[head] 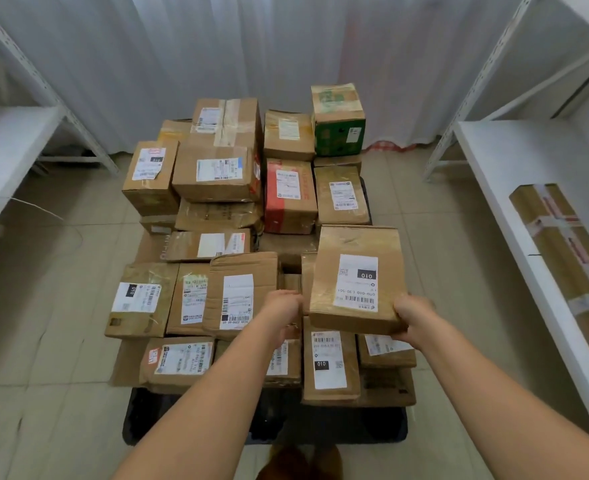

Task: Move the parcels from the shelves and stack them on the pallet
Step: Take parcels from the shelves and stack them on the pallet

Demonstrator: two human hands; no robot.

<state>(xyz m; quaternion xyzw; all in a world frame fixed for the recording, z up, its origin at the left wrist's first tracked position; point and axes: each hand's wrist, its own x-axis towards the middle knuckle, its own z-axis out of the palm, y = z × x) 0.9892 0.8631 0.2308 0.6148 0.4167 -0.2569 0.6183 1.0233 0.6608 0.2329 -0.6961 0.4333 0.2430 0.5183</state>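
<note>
Crowding the pallet (182, 424), stacked parcels (216, 174); both hands' fingers (402, 311) seemingly gripping a labelled box (355, 271).

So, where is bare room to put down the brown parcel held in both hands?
Bare black pallet shows only along the near edge, before the front cardboard boxes. The white right shelf is free behind the long taped carton. Elsewhere the stack is crowded.

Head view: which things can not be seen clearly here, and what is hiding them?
- Left hand: fingers go behind the held parcel, so its grip is unclear.
- Pallet: only the dark near edge shows; the stacked parcels cover the rest.
- Long parcel on the right shelf: cut off by the frame edge.
- Label text: too small and blurred.
</note>
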